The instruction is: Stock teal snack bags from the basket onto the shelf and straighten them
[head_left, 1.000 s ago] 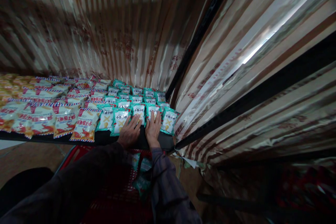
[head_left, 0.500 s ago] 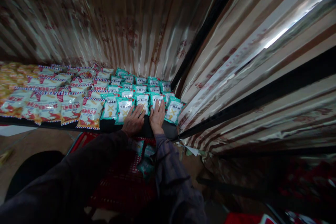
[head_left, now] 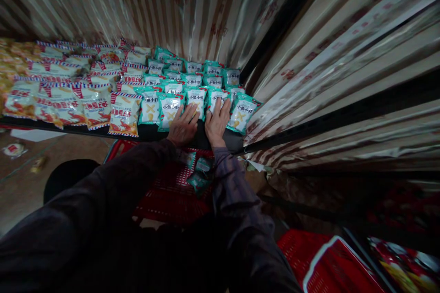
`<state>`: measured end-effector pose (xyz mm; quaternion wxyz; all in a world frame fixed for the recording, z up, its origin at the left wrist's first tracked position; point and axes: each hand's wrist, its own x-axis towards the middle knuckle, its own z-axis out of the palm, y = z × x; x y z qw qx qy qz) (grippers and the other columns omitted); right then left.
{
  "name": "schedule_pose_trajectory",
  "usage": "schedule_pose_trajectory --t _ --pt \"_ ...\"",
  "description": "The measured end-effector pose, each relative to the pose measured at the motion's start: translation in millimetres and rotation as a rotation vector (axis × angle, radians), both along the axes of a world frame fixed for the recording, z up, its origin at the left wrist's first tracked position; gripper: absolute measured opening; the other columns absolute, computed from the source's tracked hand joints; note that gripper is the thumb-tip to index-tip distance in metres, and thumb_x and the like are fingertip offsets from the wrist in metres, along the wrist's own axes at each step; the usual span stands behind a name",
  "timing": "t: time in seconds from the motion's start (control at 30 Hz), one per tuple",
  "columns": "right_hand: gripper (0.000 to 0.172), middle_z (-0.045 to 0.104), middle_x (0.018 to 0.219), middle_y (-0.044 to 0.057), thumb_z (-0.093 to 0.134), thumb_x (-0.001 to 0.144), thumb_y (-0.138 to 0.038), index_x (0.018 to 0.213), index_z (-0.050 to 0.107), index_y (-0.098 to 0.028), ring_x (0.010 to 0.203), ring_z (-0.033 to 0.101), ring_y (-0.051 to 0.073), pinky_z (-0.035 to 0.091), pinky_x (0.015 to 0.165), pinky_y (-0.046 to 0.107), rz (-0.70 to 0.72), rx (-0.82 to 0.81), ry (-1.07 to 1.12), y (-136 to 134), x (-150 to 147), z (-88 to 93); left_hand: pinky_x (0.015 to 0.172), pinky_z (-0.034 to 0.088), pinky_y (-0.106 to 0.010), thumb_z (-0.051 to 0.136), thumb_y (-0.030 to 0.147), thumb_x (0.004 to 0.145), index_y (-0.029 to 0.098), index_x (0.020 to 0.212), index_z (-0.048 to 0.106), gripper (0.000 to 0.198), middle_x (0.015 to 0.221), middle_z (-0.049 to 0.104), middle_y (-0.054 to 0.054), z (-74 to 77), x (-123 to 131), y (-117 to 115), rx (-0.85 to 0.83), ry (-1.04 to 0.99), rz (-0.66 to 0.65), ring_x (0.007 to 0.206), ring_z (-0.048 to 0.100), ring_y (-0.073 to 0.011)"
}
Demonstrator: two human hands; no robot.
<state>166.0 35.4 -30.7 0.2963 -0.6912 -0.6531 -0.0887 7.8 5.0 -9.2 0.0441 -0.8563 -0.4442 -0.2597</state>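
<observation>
Packets in teal wrap [head_left: 195, 95] stand in rows just ahead of me, my left hand [head_left: 184, 125] and right hand [head_left: 217, 121] both open and laid against the front row, with red-lettered bags [head_left: 125, 113] to their left and a red basket [head_left: 165, 209] below them.

Pleated striped sheeting [head_left: 165, 13] (shiny in places, with reddish print) hangs behind a black shelf [head_left: 235, 141]; dark bars [head_left: 360, 107] slant across the right side, and the brownish floor [head_left: 24, 197] lies in dim light.
</observation>
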Motion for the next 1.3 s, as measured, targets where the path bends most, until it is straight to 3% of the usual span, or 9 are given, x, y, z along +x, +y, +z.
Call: schedule_pose_trajectory --t 0.57,0.8,1.03,1.17,1.3 --pt "0.056 0.024 0.156 0.02 0.03 0.098 -0.033 0.149 0.027 -0.011 0.146 0.009 0.028 0.03 0.11 0.054 0.024 0.059 0.003 -5.1 -0.7 -2.7 0.117 0.022 -0.052 0.044 0.023 0.091 0.011 0.129 0.055 0.042 0.148 0.039 -0.016 1.1 5.9 -3.0 0.129 -0.004 0.039 0.142 0.029 -0.0283" --pt "0.055 0.024 0.155 0.022 0.028 0.098 -0.031 0.148 0.027 -0.009 0.147 0.008 0.028 0.029 0.11 0.056 0.019 0.061 0.003 -32.7 -3.6 0.6 0.117 0.021 -0.054 0.043 0.02 0.09 0.012 0.133 0.053 0.044 0.149 0.036 -0.016 0.4 2.9 -3.8 0.162 -0.048 -0.016 0.143 0.026 -0.028" --pt "0.056 0.015 0.157 0.021 0.033 0.095 -0.032 0.148 0.031 -0.013 0.146 0.005 0.033 0.028 0.108 0.061 -0.165 0.11 -0.002 -59.0 6.8 15.9 0.119 0.02 -0.052 0.043 0.02 0.089 0.013 0.133 0.054 0.046 0.147 0.042 -0.014 -0.6 -4.3 -9.5 0.17 -0.063 -0.146 0.142 0.029 -0.0273" --pt "0.058 0.021 0.154 0.025 0.036 0.094 -0.033 0.148 0.029 -0.011 0.144 0.013 0.035 0.03 0.106 0.06 -0.284 0.122 0.046 -55.5 23.9 23.1 0.119 0.021 -0.051 0.043 0.02 0.089 0.014 0.131 0.057 0.044 0.144 0.046 -0.014 -2.8 -6.0 -10.1 0.145 -0.04 -0.213 0.141 0.03 -0.0266" --pt "0.062 0.025 0.151 0.028 0.039 0.093 -0.033 0.147 0.028 -0.005 0.142 0.021 0.035 0.031 0.107 0.056 -0.279 0.054 0.099 -46.1 41.2 21.6 0.118 0.024 -0.051 0.041 0.02 0.09 0.011 0.126 0.06 0.042 0.142 0.049 -0.015 -4.3 -4.9 -8.9 0.16 -0.015 -0.214 0.14 0.033 -0.0274"
